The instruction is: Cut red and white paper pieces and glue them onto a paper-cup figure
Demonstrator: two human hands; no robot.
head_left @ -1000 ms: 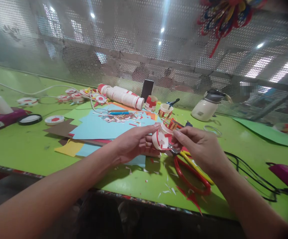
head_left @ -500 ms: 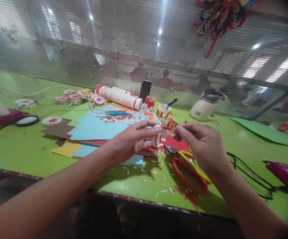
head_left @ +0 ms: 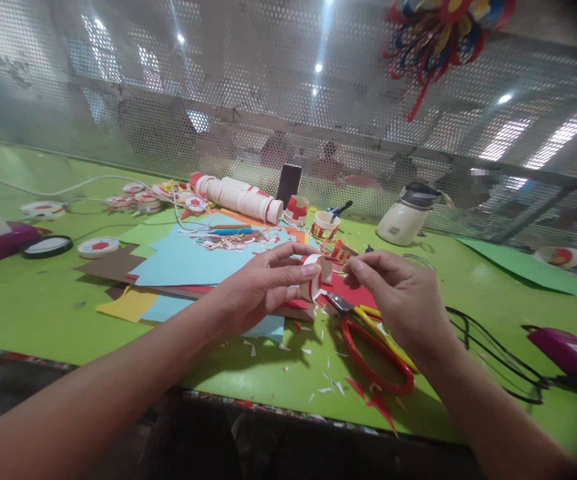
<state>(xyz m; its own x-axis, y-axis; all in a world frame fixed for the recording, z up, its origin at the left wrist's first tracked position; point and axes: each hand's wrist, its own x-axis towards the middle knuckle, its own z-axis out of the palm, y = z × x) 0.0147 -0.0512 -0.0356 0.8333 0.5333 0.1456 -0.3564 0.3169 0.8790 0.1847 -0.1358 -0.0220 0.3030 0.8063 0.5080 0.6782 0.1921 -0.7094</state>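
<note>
My left hand (head_left: 273,280) grips a small white paper ring (head_left: 311,279) with red bands, thumb on its near side and fingers around it. Just right of the ring, my right hand (head_left: 398,287) is closed in a pinch, thumb against forefinger. Whatever lies between those fingertips is too small to make out. Beneath the hands lie scissors (head_left: 378,357) with one red and one yellow handle, blades pointing toward the ring. Red paper (head_left: 346,290) and small white and red scraps (head_left: 326,383) are scattered around the scissors.
Stacked coloured sheets (head_left: 178,263) carry a blue pen (head_left: 231,231) and shreds. Behind are a roll of paper cups (head_left: 238,200), a phone (head_left: 288,183), cut cups (head_left: 324,225) and a white jug (head_left: 402,220). Purple power strips (head_left: 568,350) with a black cable (head_left: 493,363) lie right.
The whole view has shifted slightly. My left hand keeps its hold on the paper ring, and my right hand stays pinched close beside it.
</note>
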